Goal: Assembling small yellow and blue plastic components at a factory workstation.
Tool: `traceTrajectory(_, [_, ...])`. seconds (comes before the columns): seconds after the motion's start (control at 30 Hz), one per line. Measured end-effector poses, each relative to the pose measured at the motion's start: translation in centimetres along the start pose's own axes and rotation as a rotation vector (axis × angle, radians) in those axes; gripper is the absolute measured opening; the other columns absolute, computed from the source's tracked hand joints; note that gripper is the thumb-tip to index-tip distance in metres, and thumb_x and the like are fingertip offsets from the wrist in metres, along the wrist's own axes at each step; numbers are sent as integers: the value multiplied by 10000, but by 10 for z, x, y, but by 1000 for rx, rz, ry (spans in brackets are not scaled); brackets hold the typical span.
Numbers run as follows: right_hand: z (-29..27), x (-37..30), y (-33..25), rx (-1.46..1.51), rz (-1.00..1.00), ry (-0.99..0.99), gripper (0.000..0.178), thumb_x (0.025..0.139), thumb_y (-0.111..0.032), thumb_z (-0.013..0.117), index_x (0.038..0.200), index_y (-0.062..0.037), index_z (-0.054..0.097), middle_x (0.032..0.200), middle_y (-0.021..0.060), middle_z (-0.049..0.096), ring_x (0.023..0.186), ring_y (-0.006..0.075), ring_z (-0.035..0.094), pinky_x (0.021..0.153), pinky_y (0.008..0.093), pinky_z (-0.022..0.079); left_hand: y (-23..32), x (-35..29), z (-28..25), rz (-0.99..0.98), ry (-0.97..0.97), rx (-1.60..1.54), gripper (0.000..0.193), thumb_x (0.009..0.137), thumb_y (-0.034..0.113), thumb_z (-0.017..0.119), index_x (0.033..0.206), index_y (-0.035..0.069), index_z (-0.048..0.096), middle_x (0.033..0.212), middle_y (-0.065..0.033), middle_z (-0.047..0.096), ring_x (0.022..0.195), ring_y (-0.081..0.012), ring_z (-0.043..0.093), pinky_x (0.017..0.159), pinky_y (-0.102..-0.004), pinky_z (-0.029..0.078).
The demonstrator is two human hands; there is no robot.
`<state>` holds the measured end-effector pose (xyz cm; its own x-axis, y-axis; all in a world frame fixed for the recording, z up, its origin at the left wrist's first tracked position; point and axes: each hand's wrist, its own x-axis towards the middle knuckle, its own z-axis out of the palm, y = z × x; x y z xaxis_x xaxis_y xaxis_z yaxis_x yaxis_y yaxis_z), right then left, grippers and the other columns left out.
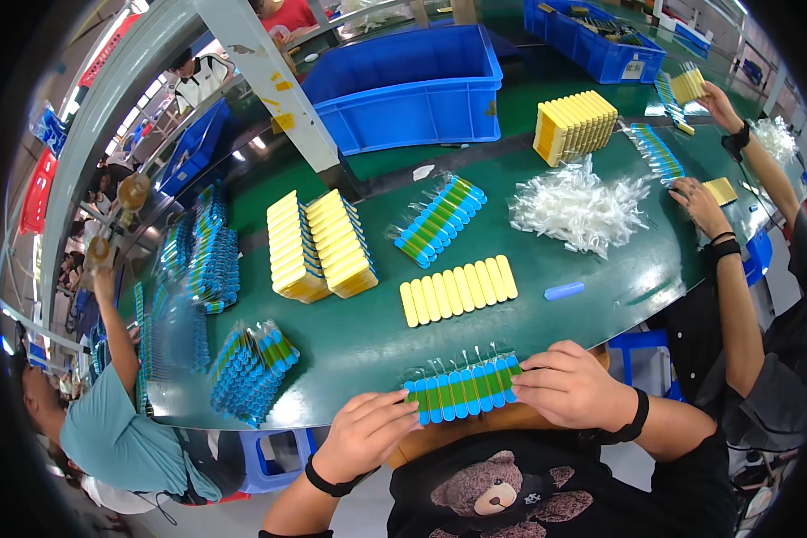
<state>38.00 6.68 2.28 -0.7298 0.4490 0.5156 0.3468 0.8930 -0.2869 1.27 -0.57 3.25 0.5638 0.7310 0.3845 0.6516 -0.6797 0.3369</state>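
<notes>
At the near table edge, my left hand (365, 435) and my right hand (569, 386) grip the two ends of a row of blue-and-green round-ended strips (461, 391). Clear film sticks up from the row's far edge. Just beyond it lies a flat row of yellow round-ended strips (459, 290), touched by neither hand. Farther off, a bundle of blue-and-green strips in clear film (441, 221) lies slanted. A single blue strip (564, 291) rests to the right of the yellow row.
Yellow stacks (323, 247) stand at the left, near wrapped blue bundles (251, 368). Clear plastic sleeves (582, 206) form a heap at right, before another yellow stack (575, 127). A large blue bin (403, 90) and white post (273, 85) stand behind. Co-workers (134, 421) sit on both sides.
</notes>
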Motion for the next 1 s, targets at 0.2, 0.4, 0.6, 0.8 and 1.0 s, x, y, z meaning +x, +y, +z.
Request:
traceTrajectory(0.2, [-14,7,-13,2,-95,44,165,870,-108,807,1023,-45,805,1077,52,791,1018,220,733,896,387,548,9,0,-5,79,26,-43,212,840,29,841,1043,52,786,1101,-71,799,1063,-260,801,874,-383,630])
traceTrajectory(0.4, [-33,2,-27,35,-151,6,211,860,-113,813,1044,-10,805,1111,86,790,1021,233,736,854,381,569,33,-4,-20,80,52,-69,207,804,-10,843,981,87,797,1030,-56,811,1005,-252,812,806,-368,613])
traceTrajectory(0.6, [-53,5,-18,184,-201,-144,237,924,-126,801,1134,-19,823,1193,103,791,1062,256,751,861,389,576,25,1,-34,114,-54,-129,194,858,83,844,1050,72,817,1118,-71,808,1067,-250,801,913,-359,619])
traceTrajectory(0.8, [-82,35,-3,478,-130,-54,136,957,-51,785,1088,-70,817,1104,48,788,994,221,735,822,388,555,26,14,-63,9,44,-346,156,878,73,870,1010,147,830,978,-25,827,893,-218,809,788,-331,598])
traceTrajectory(1.0, [-33,69,53,478,432,168,107,969,-61,788,1071,-40,813,958,113,798,812,292,743,746,403,581,-16,102,-39,-493,59,-295,102,950,82,815,1033,25,798,888,-125,804,803,-288,786,748,-378,614])
